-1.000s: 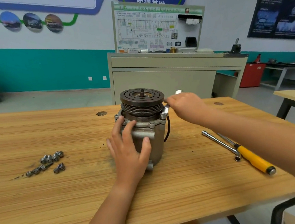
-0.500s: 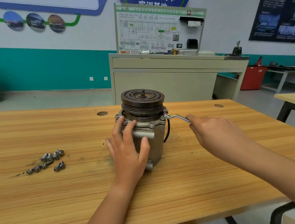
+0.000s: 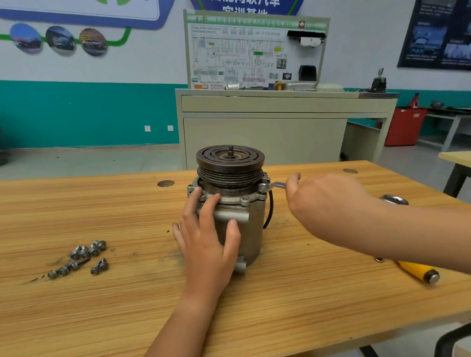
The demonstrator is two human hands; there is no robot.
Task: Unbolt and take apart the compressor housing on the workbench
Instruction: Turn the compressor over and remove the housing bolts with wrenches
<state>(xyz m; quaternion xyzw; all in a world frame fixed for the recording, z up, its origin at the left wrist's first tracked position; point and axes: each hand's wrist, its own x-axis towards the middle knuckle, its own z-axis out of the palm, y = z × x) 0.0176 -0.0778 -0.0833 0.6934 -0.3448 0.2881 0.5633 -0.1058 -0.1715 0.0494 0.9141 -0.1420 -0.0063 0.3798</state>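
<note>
**Both hands on the compressor, wrench at its right flange**

The left hand lies spread against the near left side of the compressor. Its fingers are straight and reach up to the flange, and its thumb presses the near face of the grey body; it grips nothing. The right hand sits just right of the compressor, its back to the camera and its thumb raised. It holds the handle of a slim bent wrench, though the fingers round the handle are hidden behind the hand. The wrench's far end meets a flange bolt on the upper right edge of the housing.

The compressor stands upright between the two hands, near the middle of the workbench, with its dark grooved pulley on top. A black cable hangs down its right side.

Loose bolts lie in a small cluster well to the left of the left hand. At the near right, a yellow-handled tool shows from under the right forearm, and a round metal tool head shows beyond that forearm. A beige cabinet with a wiring board stands beyond the bench.
</note>
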